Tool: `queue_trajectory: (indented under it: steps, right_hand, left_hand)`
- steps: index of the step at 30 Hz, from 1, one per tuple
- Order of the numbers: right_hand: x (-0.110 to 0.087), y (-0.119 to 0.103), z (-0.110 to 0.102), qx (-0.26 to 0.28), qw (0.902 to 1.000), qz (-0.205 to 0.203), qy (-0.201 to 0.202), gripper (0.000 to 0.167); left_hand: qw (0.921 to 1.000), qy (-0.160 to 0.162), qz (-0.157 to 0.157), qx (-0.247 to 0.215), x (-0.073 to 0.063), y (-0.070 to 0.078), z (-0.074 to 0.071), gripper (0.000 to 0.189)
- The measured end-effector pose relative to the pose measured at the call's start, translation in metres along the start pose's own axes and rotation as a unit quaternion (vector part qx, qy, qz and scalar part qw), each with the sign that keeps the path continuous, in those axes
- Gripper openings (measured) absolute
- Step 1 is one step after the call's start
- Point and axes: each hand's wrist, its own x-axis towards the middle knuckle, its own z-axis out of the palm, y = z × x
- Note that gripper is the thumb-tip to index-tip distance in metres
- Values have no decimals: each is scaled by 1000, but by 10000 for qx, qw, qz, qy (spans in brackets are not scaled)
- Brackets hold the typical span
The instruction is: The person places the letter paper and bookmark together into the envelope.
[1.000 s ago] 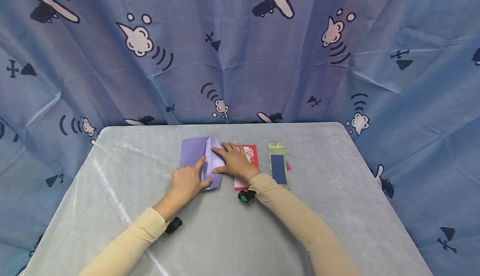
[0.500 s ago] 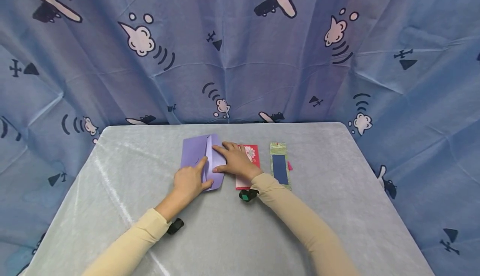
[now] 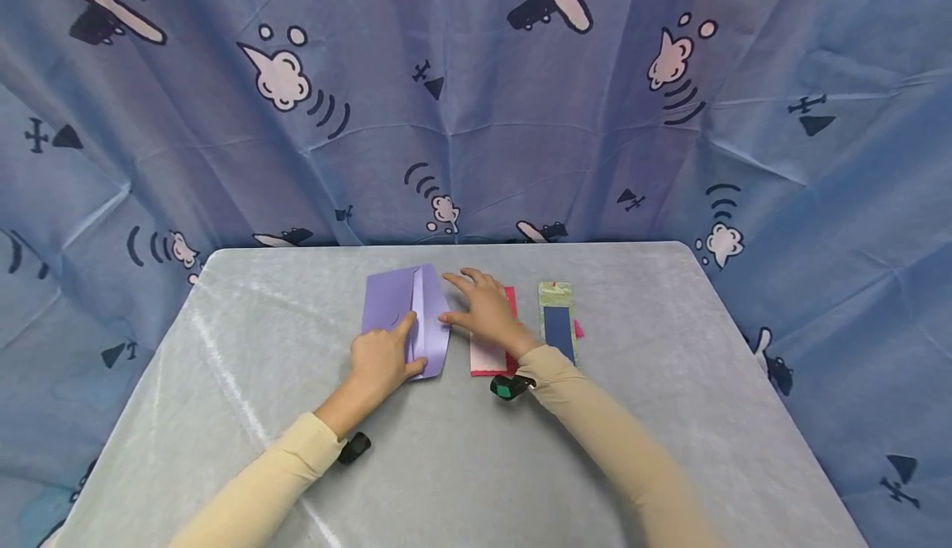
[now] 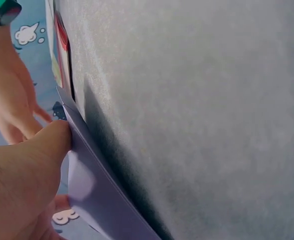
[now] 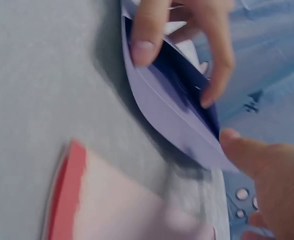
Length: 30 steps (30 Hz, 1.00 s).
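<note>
A purple envelope [image 3: 387, 293] lies on the table with its flap [image 3: 435, 345] spread out to the right. My left hand [image 3: 375, 359] rests on it, index finger and thumb apart and touching the paper near the flap's fold. In the right wrist view, the envelope's mouth gapes between that thumb and index finger. My right hand [image 3: 487, 310] hovers just right of the flap with fingers spread, holding nothing. One right fingertip is close to the flap's edge in the right wrist view; contact is hard to tell. Beneath that hand lies a red and pale pink card [image 3: 487, 356], partly hidden.
Right of the card lies a narrow green strip with a dark blue panel [image 3: 556, 331], a bit of pink [image 3: 578, 329] beside it. A grey cloth covers the table [image 3: 446, 465]. Behind hangs a blue curtain [image 3: 476, 102] printed with airplanes.
My right hand has come off the envelope's flap and shifted right, over the red card. The left hand stays on the envelope.
</note>
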Motion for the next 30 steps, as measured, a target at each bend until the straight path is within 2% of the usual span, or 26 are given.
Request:
queue_trajectory:
  steps: [6,11,18,30]
  right_hand:
    - [-22,27,-22,336,9966,690,283,70]
    - [-38,43,-31,186,9939,1077,171,68]
    - [-49,50,-28,100,9907,1343,-174,72]
    - [-49,46,-19,-47,9882,1527,-114,75]
  left_hand:
    - [10000,44,39,70,0,3,-1,81]
    - [9999,-39,38,153,1,5,-1,80]
    - [9994,-111,51,319,2,7,-1,81]
    - [9988,-174,50,452,2,8,-1,83]
